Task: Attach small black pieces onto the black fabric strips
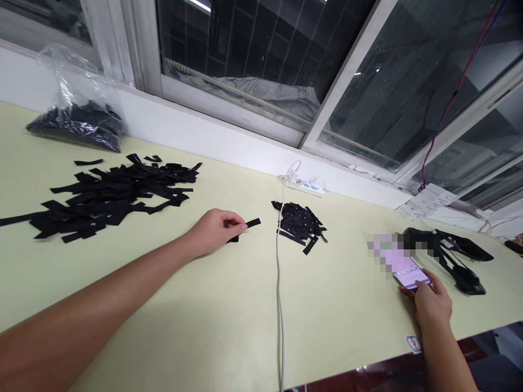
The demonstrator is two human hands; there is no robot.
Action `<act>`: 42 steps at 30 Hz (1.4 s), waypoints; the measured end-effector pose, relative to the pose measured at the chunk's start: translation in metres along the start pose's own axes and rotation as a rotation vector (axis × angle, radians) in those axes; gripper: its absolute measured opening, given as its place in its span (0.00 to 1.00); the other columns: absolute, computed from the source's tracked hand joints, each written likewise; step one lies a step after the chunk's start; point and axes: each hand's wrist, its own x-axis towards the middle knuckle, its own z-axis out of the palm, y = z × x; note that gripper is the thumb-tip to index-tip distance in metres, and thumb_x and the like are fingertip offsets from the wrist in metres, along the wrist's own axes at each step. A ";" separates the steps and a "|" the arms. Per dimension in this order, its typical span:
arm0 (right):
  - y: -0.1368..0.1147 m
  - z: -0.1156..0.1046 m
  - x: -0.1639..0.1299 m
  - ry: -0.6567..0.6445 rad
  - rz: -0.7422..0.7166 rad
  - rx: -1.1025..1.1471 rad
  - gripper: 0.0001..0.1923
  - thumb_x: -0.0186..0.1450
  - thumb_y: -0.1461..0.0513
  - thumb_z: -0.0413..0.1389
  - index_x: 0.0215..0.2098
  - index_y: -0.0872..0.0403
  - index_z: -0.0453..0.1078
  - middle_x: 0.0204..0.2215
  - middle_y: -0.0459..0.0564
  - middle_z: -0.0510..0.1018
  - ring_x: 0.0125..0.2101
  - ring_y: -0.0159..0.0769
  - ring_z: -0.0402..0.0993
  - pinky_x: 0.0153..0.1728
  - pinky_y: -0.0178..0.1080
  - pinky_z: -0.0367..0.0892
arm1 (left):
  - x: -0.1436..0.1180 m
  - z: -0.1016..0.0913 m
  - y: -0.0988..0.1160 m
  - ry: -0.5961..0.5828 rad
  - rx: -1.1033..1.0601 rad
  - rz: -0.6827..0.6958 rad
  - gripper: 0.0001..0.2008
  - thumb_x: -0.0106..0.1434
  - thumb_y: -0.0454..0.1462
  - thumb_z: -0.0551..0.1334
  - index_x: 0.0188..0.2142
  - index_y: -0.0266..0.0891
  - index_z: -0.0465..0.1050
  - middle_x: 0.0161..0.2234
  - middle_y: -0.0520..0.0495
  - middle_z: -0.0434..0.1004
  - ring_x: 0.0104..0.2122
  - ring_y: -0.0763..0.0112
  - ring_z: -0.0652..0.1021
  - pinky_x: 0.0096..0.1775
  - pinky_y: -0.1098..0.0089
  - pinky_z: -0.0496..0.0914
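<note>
My left hand (214, 230) is closed, with thumb and fingertips pinching a short black fabric strip (254, 222) just above the table. One end of the strip sticks out to the right, and a dark bit shows under the fingers. Farther left lies a large loose pile of black strips (118, 190). A smaller, tighter pile of strips (300, 220) is to the right of this hand. At the right side, my right hand (436, 302) is wrapped round a smartphone (411, 279) with a lit screen; the thumb rests on it. The phone's upper part is blurred out.
A white cable (279, 294) runs down the table from a power strip (304, 186) by the wall. A clear plastic bag (81, 117) of black pieces stands back left. Black straps (453, 256) lie beyond the phone. The table's front edge (347, 367) is lower right.
</note>
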 end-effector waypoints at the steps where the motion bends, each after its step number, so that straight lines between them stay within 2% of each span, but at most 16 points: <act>1: 0.000 0.000 0.000 0.000 0.001 -0.003 0.34 0.49 0.65 0.56 0.56 0.48 0.71 0.40 0.48 0.74 0.30 0.33 0.73 0.30 0.40 0.76 | 0.000 0.000 0.000 0.002 0.000 0.001 0.16 0.57 0.50 0.65 0.34 0.40 0.81 0.29 0.47 0.79 0.31 0.68 0.75 0.33 0.68 0.67; 13: 0.010 -0.002 0.010 -0.006 0.007 -0.019 0.35 0.49 0.64 0.57 0.58 0.49 0.69 0.43 0.49 0.75 0.29 0.31 0.73 0.32 0.40 0.76 | 0.000 0.001 -0.003 0.002 0.011 -0.005 0.16 0.57 0.50 0.65 0.35 0.41 0.81 0.30 0.47 0.80 0.31 0.67 0.75 0.33 0.68 0.67; 23: 0.000 0.000 0.001 0.006 0.006 -0.013 0.35 0.49 0.64 0.56 0.57 0.49 0.70 0.43 0.49 0.75 0.29 0.31 0.73 0.30 0.38 0.76 | 0.000 0.000 -0.002 -0.004 0.005 -0.002 0.16 0.58 0.50 0.65 0.34 0.41 0.80 0.30 0.47 0.80 0.32 0.67 0.75 0.34 0.68 0.67; 42: 0.001 -0.001 0.002 0.011 0.011 -0.013 0.32 0.50 0.62 0.60 0.55 0.48 0.70 0.43 0.49 0.74 0.30 0.32 0.73 0.30 0.39 0.77 | 0.001 0.001 -0.003 0.005 0.019 -0.012 0.17 0.57 0.51 0.65 0.35 0.42 0.81 0.31 0.47 0.80 0.32 0.65 0.76 0.33 0.68 0.68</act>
